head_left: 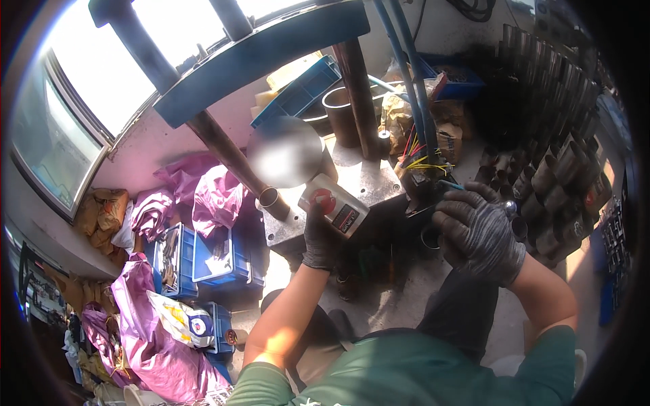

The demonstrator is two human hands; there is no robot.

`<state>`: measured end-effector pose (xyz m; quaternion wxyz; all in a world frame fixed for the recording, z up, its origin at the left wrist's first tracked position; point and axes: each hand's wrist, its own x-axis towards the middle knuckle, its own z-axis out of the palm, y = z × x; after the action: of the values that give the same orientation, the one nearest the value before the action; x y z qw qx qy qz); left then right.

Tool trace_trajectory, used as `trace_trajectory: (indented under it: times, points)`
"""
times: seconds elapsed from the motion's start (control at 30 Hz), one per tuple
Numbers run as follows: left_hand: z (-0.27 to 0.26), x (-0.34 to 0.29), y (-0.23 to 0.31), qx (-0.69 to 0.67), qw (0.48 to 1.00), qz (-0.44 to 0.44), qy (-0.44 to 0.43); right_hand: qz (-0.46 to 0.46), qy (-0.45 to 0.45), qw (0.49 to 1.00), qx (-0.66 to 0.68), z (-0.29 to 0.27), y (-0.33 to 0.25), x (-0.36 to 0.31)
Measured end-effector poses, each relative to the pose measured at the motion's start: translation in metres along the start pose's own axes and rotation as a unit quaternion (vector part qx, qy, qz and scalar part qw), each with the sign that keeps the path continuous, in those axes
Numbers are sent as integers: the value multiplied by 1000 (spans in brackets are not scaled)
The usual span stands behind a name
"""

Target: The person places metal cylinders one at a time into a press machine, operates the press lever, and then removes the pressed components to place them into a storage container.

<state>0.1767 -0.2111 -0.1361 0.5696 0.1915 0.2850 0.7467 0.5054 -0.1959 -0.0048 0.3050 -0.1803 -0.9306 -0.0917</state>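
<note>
Silver cylinder (335, 203): smooth, shiny metal, tilted, with a round red mark and a dark rectangular label on its curved side; it is in the left hand, seen against the metal plate, and whether it touches that plate I cannot tell.
Left hand (322, 238): in a dark glove, gripping the lower left end of the cylinder, thumb up along its side, the other fingers mostly hidden.
Right hand (479, 231): in a streaky grey knit glove, back of the hand upward, fingers bent and slightly spread; whether they grip anything I cannot tell.
By the right fingers: a thin blue stick (451, 185) near the tips, and a round shiny knob (510, 208) beside the hand.
Forearms: bare below green sleeves, both angled up and inward.
Metal plate (386, 184): flat, pale and pitted with holes, with a short tube (276, 205) at its left.
Press frame: round steel posts (227, 152) under a thick blue beam (271, 59).
Wires (423, 164): thin, yellow and red, beyond the right hand.
Left floor: crinkled purple sacks (152, 338) and blue plastic bins (220, 260).
Right side: stacked dark metal tubes (569, 166).
</note>
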Motion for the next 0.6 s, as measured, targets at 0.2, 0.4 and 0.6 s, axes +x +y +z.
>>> trace_trajectory:
  times: [0.2, 0.4, 0.6]
  points:
    - [-45, -10, -5, -63, 997, -38, -22, 237, -25, 848, 473, 156, -17, 29]
    - [-45, -9, -9, -77, 996, -51, 13, 490, -82, 292, 817, 268, -47, -3]
    - [-21, -12, -9, -94, 990, -106, 11, 437, -38, 171, 882, 272, -62, -2]
